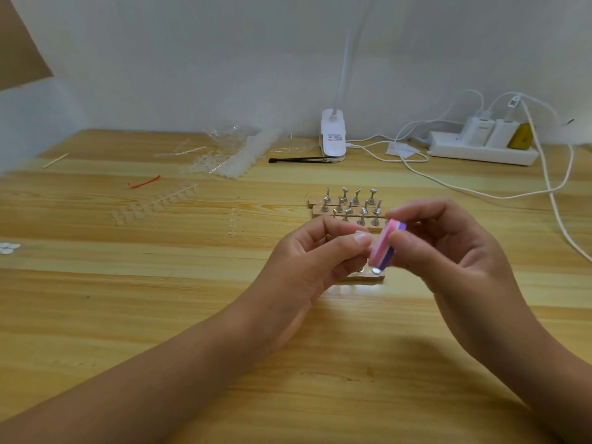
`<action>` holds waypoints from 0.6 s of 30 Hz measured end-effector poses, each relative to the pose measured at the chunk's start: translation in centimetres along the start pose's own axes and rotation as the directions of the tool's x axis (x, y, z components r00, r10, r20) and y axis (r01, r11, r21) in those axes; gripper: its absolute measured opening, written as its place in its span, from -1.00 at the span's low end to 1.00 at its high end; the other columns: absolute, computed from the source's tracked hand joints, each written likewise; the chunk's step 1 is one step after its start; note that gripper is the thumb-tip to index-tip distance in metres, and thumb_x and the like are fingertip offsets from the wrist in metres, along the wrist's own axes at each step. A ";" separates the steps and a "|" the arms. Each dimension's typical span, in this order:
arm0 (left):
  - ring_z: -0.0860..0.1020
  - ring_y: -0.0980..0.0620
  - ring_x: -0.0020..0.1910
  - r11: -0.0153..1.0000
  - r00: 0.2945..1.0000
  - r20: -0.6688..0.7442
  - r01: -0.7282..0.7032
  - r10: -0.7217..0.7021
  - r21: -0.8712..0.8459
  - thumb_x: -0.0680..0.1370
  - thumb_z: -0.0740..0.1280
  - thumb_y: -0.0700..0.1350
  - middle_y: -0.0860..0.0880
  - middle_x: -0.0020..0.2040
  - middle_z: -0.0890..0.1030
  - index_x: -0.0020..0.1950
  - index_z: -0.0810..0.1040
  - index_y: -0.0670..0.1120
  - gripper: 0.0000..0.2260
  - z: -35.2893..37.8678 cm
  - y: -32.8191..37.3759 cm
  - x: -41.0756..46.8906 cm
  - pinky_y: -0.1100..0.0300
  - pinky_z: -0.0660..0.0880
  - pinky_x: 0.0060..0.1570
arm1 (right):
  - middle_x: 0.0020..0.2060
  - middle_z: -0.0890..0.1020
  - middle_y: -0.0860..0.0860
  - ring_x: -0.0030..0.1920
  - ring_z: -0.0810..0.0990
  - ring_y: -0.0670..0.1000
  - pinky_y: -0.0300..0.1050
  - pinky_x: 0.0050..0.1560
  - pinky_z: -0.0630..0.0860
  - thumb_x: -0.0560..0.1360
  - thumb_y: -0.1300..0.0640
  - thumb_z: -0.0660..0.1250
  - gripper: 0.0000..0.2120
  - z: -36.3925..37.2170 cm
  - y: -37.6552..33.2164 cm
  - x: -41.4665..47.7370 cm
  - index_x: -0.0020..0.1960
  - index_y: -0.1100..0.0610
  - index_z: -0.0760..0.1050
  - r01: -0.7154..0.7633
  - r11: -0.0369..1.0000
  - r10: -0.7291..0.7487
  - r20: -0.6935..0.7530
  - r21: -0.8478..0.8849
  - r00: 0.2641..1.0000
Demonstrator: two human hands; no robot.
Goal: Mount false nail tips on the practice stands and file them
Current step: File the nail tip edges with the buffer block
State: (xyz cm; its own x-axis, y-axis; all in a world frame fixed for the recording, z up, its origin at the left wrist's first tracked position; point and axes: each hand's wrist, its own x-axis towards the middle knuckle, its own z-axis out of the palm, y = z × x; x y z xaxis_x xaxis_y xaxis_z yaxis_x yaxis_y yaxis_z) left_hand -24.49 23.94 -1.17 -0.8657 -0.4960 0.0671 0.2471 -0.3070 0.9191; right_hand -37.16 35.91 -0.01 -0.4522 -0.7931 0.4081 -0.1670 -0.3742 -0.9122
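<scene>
My right hand (448, 248) pinches a small pink and purple filing block (386, 248) between thumb and fingers. My left hand (317, 254) pinches something small against the block's pink face; what it holds is hidden by the fingertips. Under both hands lies a wooden base (368, 277) with round metal spots on top. Behind the hands stand wooden bars carrying several silver practice stands (349, 205). Clear strips of false nail tips (157, 203) lie on the wooden table (160, 315) to the left.
More clear nail tip strips and plastic wrapping (234, 155) lie at the back. A white clip lamp (333, 136), black tweezers (301, 160), a power strip (483, 145) with trailing white cables (551, 193), a wooden stick (56, 160) and a red strip (144, 182) are also on the table.
</scene>
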 end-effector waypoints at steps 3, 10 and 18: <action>0.64 0.06 -0.11 1.000 1.000 -0.011 -0.006 0.006 0.009 0.45 0.41 -0.16 -0.08 -0.11 0.68 -0.14 0.66 -0.05 -0.96 -0.1 0.0 0.0 0.28 0.56 -0.03 | -0.21 0.67 -0.01 -0.19 0.66 -0.04 -0.15 -0.12 0.62 0.37 0.05 0.50 -0.85 0.2 0.1 0.0 -0.07 -0.04 0.62 -0.029 1.000 0.029 0.018 0.002 0.999; 0.65 0.10 -0.09 0.996 0.997 0.001 -0.076 0.076 0.055 0.48 0.45 -0.09 -0.01 -0.11 0.69 -0.15 0.68 0.04 -0.97 -0.2 0.1 0.0 0.29 0.55 0.01 | -0.16 0.70 0.09 -0.15 0.69 0.05 -0.16 -0.15 0.62 0.37 0.09 0.48 -0.85 0.3 0.1 -0.1 -0.06 0.02 0.64 -0.089 0.995 0.085 0.074 0.054 0.994; 0.63 0.03 0.01 0.980 0.991 -0.018 -0.131 0.135 0.147 0.42 0.46 0.01 -0.05 0.00 0.67 -0.13 0.68 0.07 -0.93 -0.5 0.1 0.2 0.16 0.55 0.16 | -0.15 0.69 0.02 -0.13 0.70 0.02 -0.13 -0.15 0.63 0.33 -0.03 0.53 -0.76 0.1 0.3 0.1 -0.06 0.04 0.62 -0.096 0.988 0.088 0.069 0.121 0.994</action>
State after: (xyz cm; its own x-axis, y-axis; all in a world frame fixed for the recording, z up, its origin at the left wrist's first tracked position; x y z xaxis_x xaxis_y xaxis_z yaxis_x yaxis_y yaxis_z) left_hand -24.42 23.41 -1.25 -0.8162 -0.5478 0.1835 0.2916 -0.1164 0.9494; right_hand -37.13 35.65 -0.28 -0.4039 -0.8540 0.3280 -0.0158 -0.3520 -0.9359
